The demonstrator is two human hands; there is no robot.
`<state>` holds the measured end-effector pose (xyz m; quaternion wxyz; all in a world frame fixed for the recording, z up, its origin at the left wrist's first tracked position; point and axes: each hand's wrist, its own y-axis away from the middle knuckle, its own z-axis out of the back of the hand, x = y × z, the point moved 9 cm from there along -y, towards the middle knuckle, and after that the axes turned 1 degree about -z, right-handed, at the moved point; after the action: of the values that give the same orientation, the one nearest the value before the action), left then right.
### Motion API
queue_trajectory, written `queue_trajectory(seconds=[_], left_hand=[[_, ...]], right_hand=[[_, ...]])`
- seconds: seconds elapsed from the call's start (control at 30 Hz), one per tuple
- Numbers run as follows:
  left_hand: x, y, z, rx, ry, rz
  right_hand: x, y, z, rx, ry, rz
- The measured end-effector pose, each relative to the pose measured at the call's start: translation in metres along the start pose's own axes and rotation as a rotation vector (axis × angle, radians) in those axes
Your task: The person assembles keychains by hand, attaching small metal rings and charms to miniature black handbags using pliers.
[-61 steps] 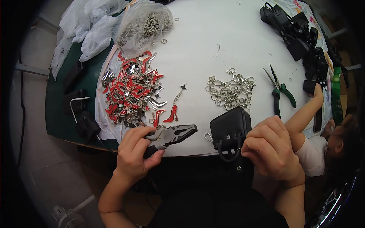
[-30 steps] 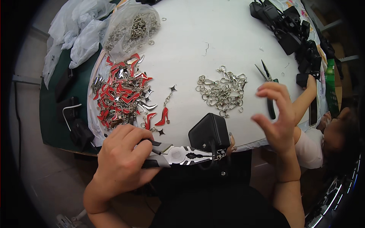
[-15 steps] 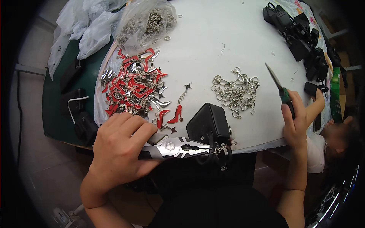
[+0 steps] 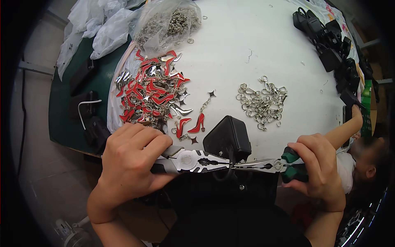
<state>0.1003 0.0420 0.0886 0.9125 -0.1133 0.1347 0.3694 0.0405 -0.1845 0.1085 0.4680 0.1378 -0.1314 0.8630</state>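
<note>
My left hand is closed round the grey handles of a pair of combination pliers, whose jaws point right. My right hand grips needle-nose pliers with green and black handles; their long jaws point left. Both tips meet at the table's near edge, just in front of a small black box-shaped bag. What the tips pinch is too small to make out. Left of the bag lie two red high-heel shoe charms with short chains and dark star pieces.
A heap of red shoe charms lies at left, below a clear bag of metal chains. Silver clasps and rings lie right of centre. Black bags line the far right, where another person's arm reaches in.
My right hand has swung in from the right, bringing the needle-nose pliers level so that their tips meet the left pliers' tips. My left hand keeps its grip. The view has shifted slightly.
</note>
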Motion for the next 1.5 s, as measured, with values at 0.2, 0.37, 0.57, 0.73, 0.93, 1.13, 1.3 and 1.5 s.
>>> queue_trajectory(seconds=[0.2, 0.37, 0.57, 0.73, 0.93, 1.13, 1.3, 1.5], left_hand=[[-0.004, 0.004, 0.002, -0.129, -0.038, -0.046], [-0.008, 0.005, 0.003, -0.212, -0.062, -0.094], [-0.010, 0.007, 0.001, -0.247, -0.108, -0.120], [-0.010, 0.007, 0.000, -0.203, -0.074, -0.080], [-0.004, 0.011, -0.014, -0.122, 0.080, 0.076], [-0.007, 0.034, -0.055, -0.121, 0.062, 0.212], [-0.014, 0.034, -0.072, -0.191, 0.058, 0.160], [-0.037, -0.018, -0.034, -0.276, 0.736, -0.071]], right_hand=[[-0.007, 0.010, -0.015, 0.045, -0.212, -0.059], [-0.010, 0.017, -0.022, 0.049, -0.374, -0.106], [-0.014, 0.021, -0.027, 0.098, -0.471, -0.167], [-0.014, 0.022, -0.024, 0.041, -0.365, -0.140], [-0.017, 0.021, -0.007, -0.001, -0.140, -0.080], [-0.038, 0.043, 0.007, -0.090, -0.165, -0.152], [-0.046, 0.045, -0.002, -0.048, -0.328, -0.161], [-0.044, 0.041, -0.016, 0.008, -0.512, -0.133]])
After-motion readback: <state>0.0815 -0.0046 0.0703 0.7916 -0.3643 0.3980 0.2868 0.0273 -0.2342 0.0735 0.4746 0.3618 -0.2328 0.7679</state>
